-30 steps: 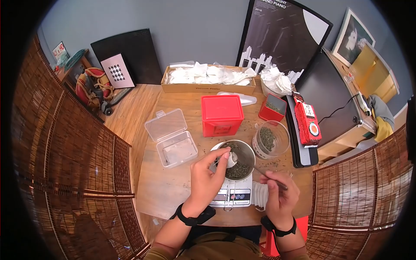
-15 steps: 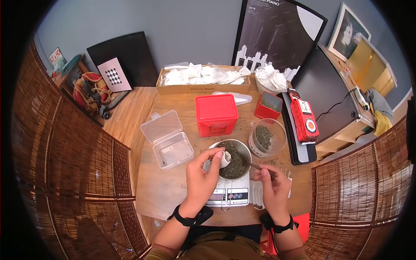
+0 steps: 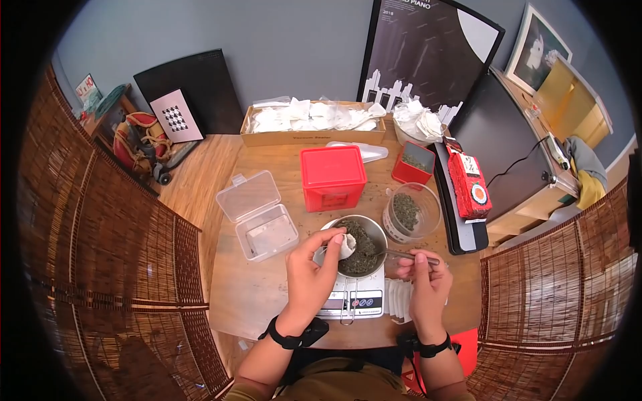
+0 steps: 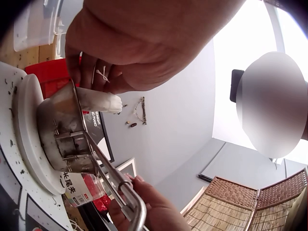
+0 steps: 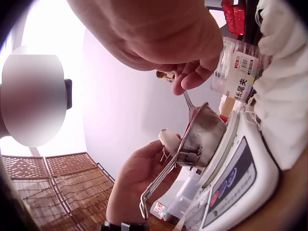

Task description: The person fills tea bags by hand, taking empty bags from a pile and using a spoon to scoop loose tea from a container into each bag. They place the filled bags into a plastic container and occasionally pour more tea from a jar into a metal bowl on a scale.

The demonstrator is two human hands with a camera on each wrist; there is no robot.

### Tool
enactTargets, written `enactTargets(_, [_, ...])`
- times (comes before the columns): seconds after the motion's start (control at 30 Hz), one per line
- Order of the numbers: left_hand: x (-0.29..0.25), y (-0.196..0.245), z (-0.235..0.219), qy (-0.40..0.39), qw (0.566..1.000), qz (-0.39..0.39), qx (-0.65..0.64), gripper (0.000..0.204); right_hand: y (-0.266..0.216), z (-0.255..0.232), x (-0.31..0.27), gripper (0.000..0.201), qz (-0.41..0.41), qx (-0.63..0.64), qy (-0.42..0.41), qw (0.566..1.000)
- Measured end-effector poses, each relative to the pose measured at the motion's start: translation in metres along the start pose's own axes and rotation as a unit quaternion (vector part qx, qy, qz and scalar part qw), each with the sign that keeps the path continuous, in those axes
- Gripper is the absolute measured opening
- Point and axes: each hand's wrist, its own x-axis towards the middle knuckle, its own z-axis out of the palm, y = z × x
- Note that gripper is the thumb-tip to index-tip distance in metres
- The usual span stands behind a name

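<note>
My left hand (image 3: 311, 274) pinches a small white tea bag (image 3: 348, 246) over the left side of a metal pot (image 5: 204, 137). The bag's mouth is open and faces the pot's middle. Dark dried leaves (image 3: 361, 262) cover the pot's bottom. My right hand (image 3: 428, 291) grips the handle of a metal spoon (image 3: 402, 255) on the pot's right. The spoon's far end reaches in among the leaves, its bowl mostly hidden. Under the pot is a white kitchen scale (image 3: 366, 305), and the pot's wire handle (image 5: 159, 183) points toward me.
Several white bags (image 3: 399, 301) lie in a row beside the scale. Behind the pot stand a lidded red tin (image 3: 333, 175), an open red tin (image 3: 413, 167) and a clear tub (image 3: 428, 224) with leaves. An open plastic box (image 3: 267, 234) lies left; a box of white bags (image 3: 311, 137) lies behind.
The spoon has come away from the tea bag and down into the leaves; its handle now lies flatter. My right hand has risen slightly. The left hand keeps its pinch on the bag.
</note>
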Motion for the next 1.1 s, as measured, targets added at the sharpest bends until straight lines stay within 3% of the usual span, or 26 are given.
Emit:
enactTargets(0.27, [-0.001, 0.002, -0.002, -0.01, 1.0, 0.0, 0.028, 0.018, 0.0, -0.001, 0.002, 0.025, 0.007, 0.033, 0.032, 0.999])
enactTargets(0.5, [-0.001, 0.002, -0.002, -0.003, 0.999, 0.017, 0.031, 0.018, -0.028, 0.01, 0.002, 0.025, -0.028, 0.087, 0.027, 0.995])
enactTargets(0.57, [-0.002, 0.007, -0.003, -0.027, 0.999, -0.039, 0.019, 0.02, -0.032, 0.013, 0.004, 0.025, -0.033, 0.095, 0.019, 0.995])
enactTargets(0.73, [-0.002, 0.008, -0.003, -0.029, 0.999, -0.04, 0.024, 0.02, -0.042, 0.02, 0.001, 0.02, -0.093, -0.033, -0.017, 0.995])
enactTargets(1.1, [0.0, 0.007, -0.001, -0.023, 0.999, -0.004, 0.023, 0.02, -0.056, 0.028, -0.001, 0.015, -0.178, -0.123, -0.062, 0.974])
